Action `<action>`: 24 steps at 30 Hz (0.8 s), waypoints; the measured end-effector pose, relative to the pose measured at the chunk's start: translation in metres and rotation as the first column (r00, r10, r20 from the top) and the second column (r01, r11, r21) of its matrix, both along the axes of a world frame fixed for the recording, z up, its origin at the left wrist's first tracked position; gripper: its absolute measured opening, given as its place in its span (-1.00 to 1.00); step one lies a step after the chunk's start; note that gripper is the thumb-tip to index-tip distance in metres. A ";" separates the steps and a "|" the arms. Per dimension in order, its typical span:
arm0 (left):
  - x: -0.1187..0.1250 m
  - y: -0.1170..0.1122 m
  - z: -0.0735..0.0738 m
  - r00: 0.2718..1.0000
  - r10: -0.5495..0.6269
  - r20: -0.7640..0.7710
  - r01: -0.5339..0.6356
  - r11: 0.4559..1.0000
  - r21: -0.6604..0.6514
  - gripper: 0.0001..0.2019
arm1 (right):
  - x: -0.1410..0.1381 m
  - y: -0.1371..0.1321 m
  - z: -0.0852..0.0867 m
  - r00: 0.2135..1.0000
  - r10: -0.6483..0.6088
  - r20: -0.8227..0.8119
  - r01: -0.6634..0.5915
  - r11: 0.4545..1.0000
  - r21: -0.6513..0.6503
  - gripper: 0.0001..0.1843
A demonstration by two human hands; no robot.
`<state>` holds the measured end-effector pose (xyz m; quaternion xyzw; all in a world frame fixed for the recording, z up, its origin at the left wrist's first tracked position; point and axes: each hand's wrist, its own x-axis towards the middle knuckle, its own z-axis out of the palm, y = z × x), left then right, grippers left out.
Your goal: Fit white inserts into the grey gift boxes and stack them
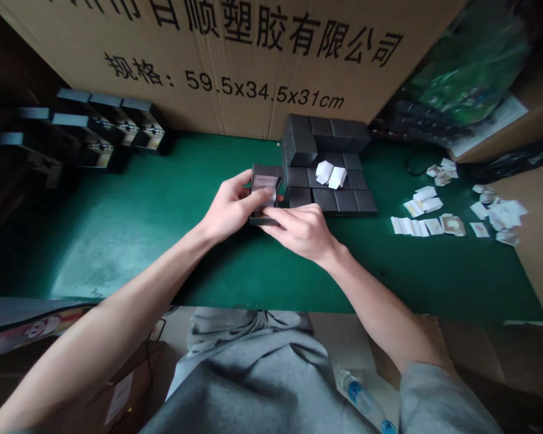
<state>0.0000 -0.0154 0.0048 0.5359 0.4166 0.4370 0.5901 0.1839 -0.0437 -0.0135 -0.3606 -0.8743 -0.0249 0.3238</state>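
Counter (117, 229): green, printed carton (235, 54) behind the closed box stack (339, 196).
Open box (266, 181): just left of the stack, lid up — pale inside.
Left hand (228, 208): wrapped round the box's left side.
Right hand (301, 232): curled on its front edge.
Progress: stack shut — loose cards (434, 217) right of it and row of open boxes (113, 129) far left seem unfinished.
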 end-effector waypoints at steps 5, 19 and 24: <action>0.000 0.000 0.000 1.000 0.004 -0.004 -0.004 1.000 0.003 -0.69 | 0.000 0.000 -0.001 1.000 -0.014 -0.003 0.014 0.999 -0.033 -0.73; 0.000 0.002 -0.002 1.000 0.014 -0.023 -0.013 0.999 0.051 -0.70 | 0.001 0.003 -0.004 1.000 -0.008 -0.009 0.008 1.000 0.020 -0.70; 0.000 0.001 -0.001 1.000 0.005 -0.026 -0.003 0.998 0.061 -0.71 | 0.002 0.003 -0.005 1.000 0.000 -0.016 0.001 0.997 0.072 -0.71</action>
